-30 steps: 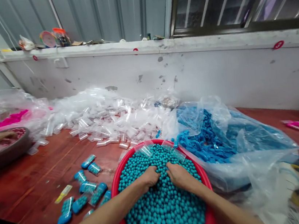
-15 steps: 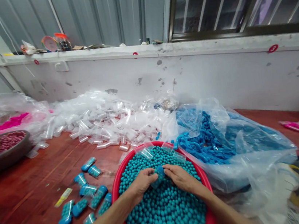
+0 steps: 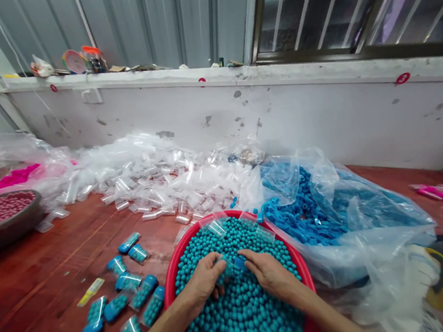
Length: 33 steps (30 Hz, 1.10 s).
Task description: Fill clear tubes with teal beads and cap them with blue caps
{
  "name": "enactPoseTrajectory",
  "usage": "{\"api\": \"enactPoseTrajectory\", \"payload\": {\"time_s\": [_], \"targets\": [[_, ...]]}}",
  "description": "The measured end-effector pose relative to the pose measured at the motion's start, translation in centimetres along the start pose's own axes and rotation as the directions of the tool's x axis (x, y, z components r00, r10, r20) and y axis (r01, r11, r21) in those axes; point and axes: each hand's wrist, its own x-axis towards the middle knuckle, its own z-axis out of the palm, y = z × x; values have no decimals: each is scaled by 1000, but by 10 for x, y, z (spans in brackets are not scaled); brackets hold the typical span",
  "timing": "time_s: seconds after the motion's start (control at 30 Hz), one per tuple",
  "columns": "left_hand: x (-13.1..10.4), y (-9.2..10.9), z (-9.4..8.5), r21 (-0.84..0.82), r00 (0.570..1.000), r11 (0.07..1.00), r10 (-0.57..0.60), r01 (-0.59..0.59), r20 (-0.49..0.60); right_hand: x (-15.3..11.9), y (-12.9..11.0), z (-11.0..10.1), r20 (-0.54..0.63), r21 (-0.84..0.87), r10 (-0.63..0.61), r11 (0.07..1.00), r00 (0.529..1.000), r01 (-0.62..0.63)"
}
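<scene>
- Head view, left hand: thumb and fingers are gripping a clear sleeve with teal beads inside, just above the tub's contents; its outline is blurring.
- Right hand: fingertips are pinching a small blue piece, just beside the sleeve; whether the two are touching cannot be told.
- Orientation: the sleeve's mouth seems to be facing the right hand, its long axis perhaps running crosswise between the hands; blur is preventing certainty. The blue piece's axis is not showing clearly.
- Red tub: holding many loose teal beads; clear sleeves are lying at its far edge.
- Done, by appearance: a group of bead-filled packets is lying on the red table, left of the tub, pointing various ways. The leftmost is pointing its blue end toward the near left, its long axis running diagonally.
- Left, by judgement: the packet in hand is looking unfinished; plentiful stock is waiting, namely a heap of clear sleeves behind and blue pieces in a plastic bag at right.
- Far left: a basin is holding pink beads.
</scene>
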Motion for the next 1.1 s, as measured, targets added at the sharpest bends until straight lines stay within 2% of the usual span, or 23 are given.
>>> {"api": "enactPoseTrajectory", "payload": {"time_s": [0.1, 0.3, 0.47, 0.67, 0.77, 0.83, 0.93, 1.0, 1.07, 1.1], "targets": [[-1, 0, 2, -55, 999, 998, 26, -24, 36, 4, -6, 3, -67, 151, 47, 988, 997, -37], [-5, -1, 11, -182, 991, 979, 109, -94, 76, 12, -15, 15, -149, 322, 35, 947, 988, 15], [-9, 3, 17, -324, 998, 945, 57, -47, 22, 9, -18, 15, -189, 225, 43, 974, 981, 1], [-9, 2, 24, -275, 994, 960, 26, -55, -110, 5, -15, 20, -110, 89, -104, 989, 989, 114], [-10, 2, 21, -254, 989, 966, 18, -56, -149, 1, -14, 16, -102, 127, -157, 977, 982, 170], [-12, 3, 16, -248, 995, 968, 26, -49, -95, -1, -12, 9, -63, 210, -163, 962, 985, 173], [-17, 4, 8, -223, 997, 974, 42, -28, 59, 2, -8, -3, 71, 431, -40, 902, 997, 5], [-21, 5, 6, -182, 992, 983, 55, -34, 112, 6, -6, -6, 118, 579, 74, 805, 990, -130], [-23, 5, 8, -107, 994, 993, 61, -51, 91, 11, -6, -5, 76, 657, 149, 736, 986, -162], [-23, 6, 10, -67, 996, 996, 63, -59, 63, 12, -8, -3, 35, 661, 160, 737, 987, -143]]}}
